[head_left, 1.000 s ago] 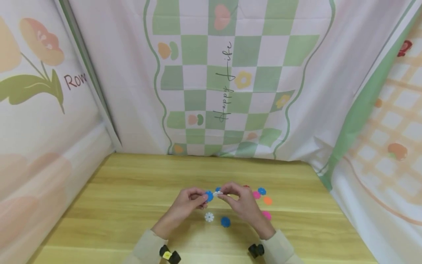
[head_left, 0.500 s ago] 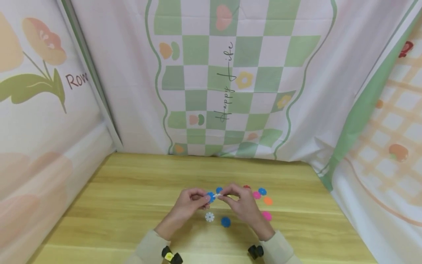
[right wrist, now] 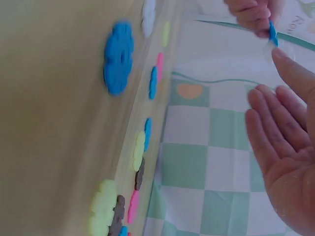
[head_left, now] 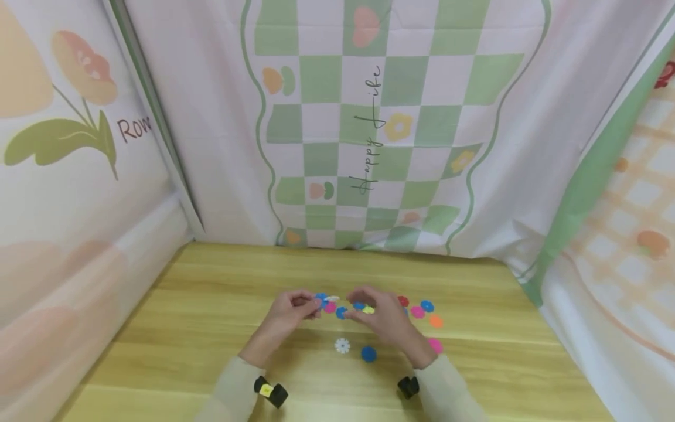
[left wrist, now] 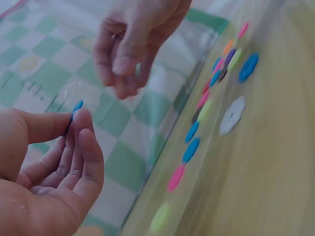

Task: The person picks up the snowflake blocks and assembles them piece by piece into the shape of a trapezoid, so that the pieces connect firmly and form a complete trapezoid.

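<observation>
My left hand (head_left: 289,312) pinches a blue flower-shaped plastic disc (head_left: 320,299) between thumb and fingers, above the table. A white disc (head_left: 333,299) stands out from its right side, seemingly joined to it; in the wrist views this one looks pale and faint. To the right, my right hand (head_left: 385,315) holds nothing. In the right wrist view its fingers (right wrist: 275,130) are spread away from the thumb, with the blue disc (right wrist: 272,33) beyond. Beneath and between the hands lie more discs, among them a pink one (head_left: 330,307) and a blue one (head_left: 341,313).
Nearer on the wooden table (head_left: 211,346) lie a white disc (head_left: 342,346) and a dark blue disc (head_left: 368,354). Right of my right hand are red (head_left: 403,300), orange (head_left: 436,321) and pink (head_left: 435,344) discs. Printed cloth (head_left: 358,158) hangs behind and at both sides.
My right hand has let go of the white disc and its fingers have parted. My left hand has drawn left and slightly away, carrying the blue disc with the white one on it.
</observation>
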The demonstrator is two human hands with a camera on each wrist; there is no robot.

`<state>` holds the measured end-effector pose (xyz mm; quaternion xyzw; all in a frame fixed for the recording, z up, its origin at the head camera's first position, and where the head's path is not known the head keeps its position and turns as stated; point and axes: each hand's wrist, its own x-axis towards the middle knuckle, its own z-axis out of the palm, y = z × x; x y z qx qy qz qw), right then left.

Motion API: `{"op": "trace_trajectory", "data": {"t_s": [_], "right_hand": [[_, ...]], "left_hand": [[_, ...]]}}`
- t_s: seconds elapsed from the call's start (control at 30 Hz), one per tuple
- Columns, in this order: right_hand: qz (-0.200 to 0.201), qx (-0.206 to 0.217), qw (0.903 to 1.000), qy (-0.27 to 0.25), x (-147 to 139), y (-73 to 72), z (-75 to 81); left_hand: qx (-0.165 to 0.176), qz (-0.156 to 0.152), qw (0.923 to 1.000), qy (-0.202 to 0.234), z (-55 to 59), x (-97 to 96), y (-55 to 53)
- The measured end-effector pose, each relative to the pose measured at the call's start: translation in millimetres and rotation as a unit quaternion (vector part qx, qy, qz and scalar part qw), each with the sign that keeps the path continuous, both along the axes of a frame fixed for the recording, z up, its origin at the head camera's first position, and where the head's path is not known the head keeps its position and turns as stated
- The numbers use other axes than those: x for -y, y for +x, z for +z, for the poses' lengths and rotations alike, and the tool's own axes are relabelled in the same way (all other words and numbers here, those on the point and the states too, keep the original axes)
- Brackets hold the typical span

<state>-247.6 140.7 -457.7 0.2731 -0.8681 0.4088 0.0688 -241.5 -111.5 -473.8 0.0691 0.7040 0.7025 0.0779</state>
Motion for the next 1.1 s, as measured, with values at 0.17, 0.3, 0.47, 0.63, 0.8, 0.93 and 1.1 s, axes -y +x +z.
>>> {"op": "trace_trajectory", "data": {"t_s": [0.17,0.3,0.47,0.63,0.8,0.93,1.1], "right_hand": [[0.030,0.042,0.9950,0.086,16,-25.5,6.9],[0.073,0.058,0.9860,0.138,36,-46.5,5.8],[0.102,0.085,0.9772,0.166,62,-62.2,-6.7],[0.129,0.062,0.9710,0.191,82,-67.4,-17.7],[0.154,0.047,0.9663,0.201,89,-71.3,-22.5],[0.132,0.060,0.9692,0.199,89,-72.0,-24.2],[0.107,0.096,0.9771,0.157,81,-70.9,-26.4]], "left_hand": [[-0.007,0.077,0.9970,-0.002,-3.0,29.2,-12.6],[-0.027,0.112,0.9930,-0.027,-7.4,46.9,-19.5],[-0.095,0.154,0.9771,-0.113,-8.6,59.3,-21.5],[-0.149,0.182,0.9572,-0.169,-10.8,63.1,-23.2],[-0.180,0.175,0.9481,-0.196,-12.6,60.4,-23.7],[-0.185,0.171,0.9465,-0.201,-13.1,57.5,-22.6],[-0.197,0.163,0.9445,-0.207,-16.1,52.9,-22.6]]}}
